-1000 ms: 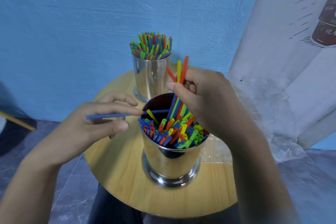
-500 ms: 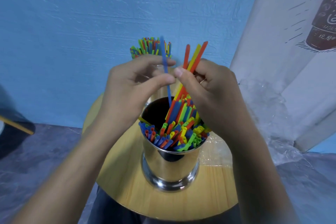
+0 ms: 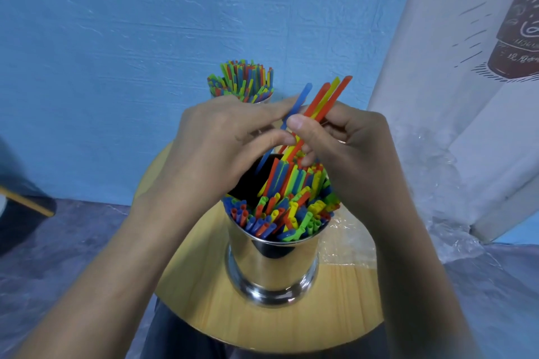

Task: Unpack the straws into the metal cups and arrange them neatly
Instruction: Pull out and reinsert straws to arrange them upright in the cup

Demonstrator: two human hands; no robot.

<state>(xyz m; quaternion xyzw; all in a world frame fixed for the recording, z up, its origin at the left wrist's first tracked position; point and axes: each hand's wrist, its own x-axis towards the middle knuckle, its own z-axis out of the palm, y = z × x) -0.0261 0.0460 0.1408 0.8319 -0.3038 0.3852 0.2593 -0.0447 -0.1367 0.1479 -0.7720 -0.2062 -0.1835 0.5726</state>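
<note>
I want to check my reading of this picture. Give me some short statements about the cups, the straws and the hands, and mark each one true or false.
1. The left hand pinches a blue straw. True.
2. The right hand holds only green straws. False: it holds red and yellow straws.
3. The near cup is packed full of straws. False: there is a dark gap on its left side.
4. The near cup stands upright on a round wooden table. True.
</note>
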